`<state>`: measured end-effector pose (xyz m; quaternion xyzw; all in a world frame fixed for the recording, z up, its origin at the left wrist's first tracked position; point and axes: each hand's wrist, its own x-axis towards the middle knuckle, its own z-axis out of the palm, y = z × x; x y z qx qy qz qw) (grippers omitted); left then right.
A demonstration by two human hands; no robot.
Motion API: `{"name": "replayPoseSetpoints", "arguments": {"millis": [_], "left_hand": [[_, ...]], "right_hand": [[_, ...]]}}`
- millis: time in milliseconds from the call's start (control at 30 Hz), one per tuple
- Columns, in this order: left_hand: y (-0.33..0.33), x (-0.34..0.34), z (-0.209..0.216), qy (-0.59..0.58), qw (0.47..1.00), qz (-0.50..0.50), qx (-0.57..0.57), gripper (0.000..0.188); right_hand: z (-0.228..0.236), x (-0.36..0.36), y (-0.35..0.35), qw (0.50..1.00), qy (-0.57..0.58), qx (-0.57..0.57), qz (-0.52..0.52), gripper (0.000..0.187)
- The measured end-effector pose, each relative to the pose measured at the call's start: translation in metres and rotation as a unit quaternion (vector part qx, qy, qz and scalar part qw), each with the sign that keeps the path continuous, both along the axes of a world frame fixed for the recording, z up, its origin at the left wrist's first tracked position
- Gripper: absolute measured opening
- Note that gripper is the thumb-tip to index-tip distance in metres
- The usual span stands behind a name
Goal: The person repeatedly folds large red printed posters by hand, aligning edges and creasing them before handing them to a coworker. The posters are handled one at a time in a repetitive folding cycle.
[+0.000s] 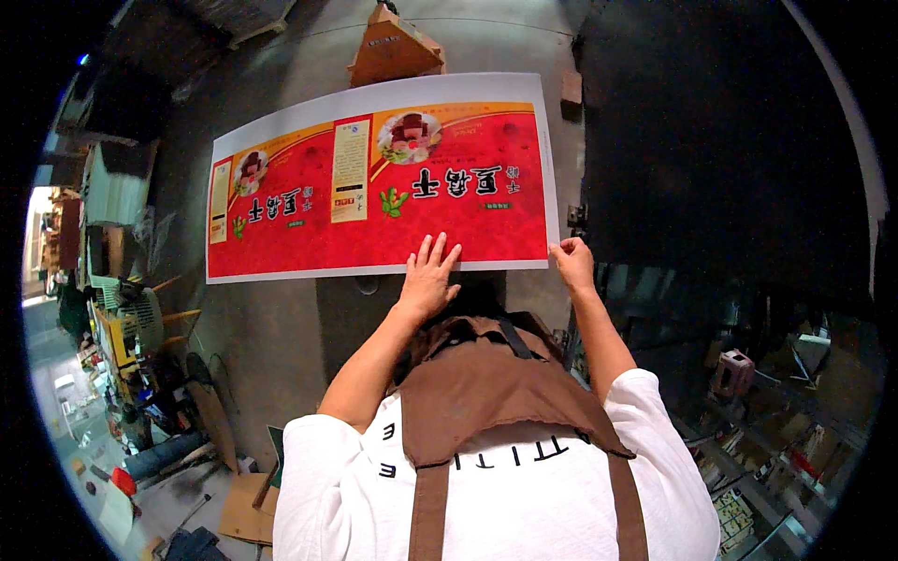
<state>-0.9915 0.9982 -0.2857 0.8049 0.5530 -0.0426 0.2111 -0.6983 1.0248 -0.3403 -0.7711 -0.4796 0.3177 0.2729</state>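
Red printed sheet (383, 187), a big glossy packaging print w/ white border, lies flat on the grey surface (281, 318), its near edge running just in front of the person. Left hand (427, 278) is open, fingers spread, palm pressing flat on the sheet's near edge around mid-right; right hand (572, 262) is closed in a pinch on the sheet's near right corner, by the dark machine (720, 140). Looks like the squaring/positioning step; next move prob. needs the corner kept pinched while the flat palm steadies the sheet so it doesn't skew or crease.

Large red printed sheet (383, 187), flat
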Motion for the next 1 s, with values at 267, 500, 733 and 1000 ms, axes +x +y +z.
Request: {"name": "replayPoseSetpoints", "arguments": {"millis": [267,500,733,1000], "left_hand": [[0.002,-0.006,0.000,-0.029,0.999,0.011,-0.021,0.064],[0.000,-0.006,0.004,-0.110,0.993,0.035,0.013,0.054],[-0.035,0.002,-0.017,-0.529,0.729,0.224,-0.373,0.034],[-0.025,-0.081,-0.011,-0.885,0.184,0.406,-0.133,0.067]], "right_hand": [[0.012,-0.001,0.001,0.998,0.001,-0.060,0.022,0.036],[-0.010,0.017,0.004,0.983,0.172,-0.059,-0.031,0.023],[0.005,0.009,0.015,0.880,0.425,-0.211,-0.021,0.033],[0.123,-0.024,0.024,0.876,0.461,-0.125,0.066,0.035]]}}
